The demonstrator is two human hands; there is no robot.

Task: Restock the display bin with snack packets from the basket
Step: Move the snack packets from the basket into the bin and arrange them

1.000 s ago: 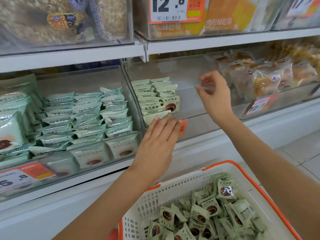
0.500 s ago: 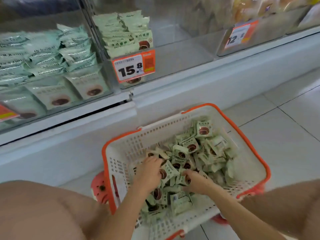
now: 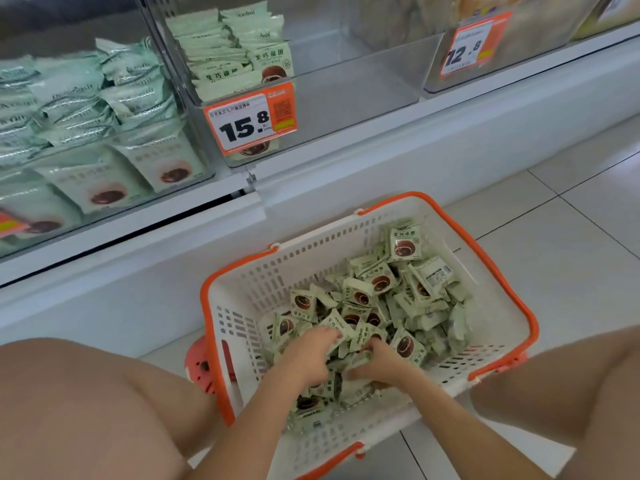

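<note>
Both hands, which a second ago were up at the clear display bin (image 3: 311, 109), have dropped into the basket (image 3: 242, 296) and now work the near side of the heap. The left hand (image 3: 308, 358) is buried among the snack packets (image 3: 381, 306), fingers curled down around several of them; the right hand (image 3: 384, 365) sits just beside it, fingers bent into the pile, apparently gathering a bunch, though exactly which packets it has is hidden. Half a second ago the hands were a little further apart; they have since drawn together, suggesting a two-handed scoop. The basket stands on the tiled floor (image 3: 554, 237) between the person's knees, with many packets left in it. Above, the bin behind the 15.8 price tag (image 3: 249, 121) holds only a short row of packets at its left end, the rest bare. Restocking looks barely begun: this grab must be lifted to the bin next, and loose packets may slip out.
</note>
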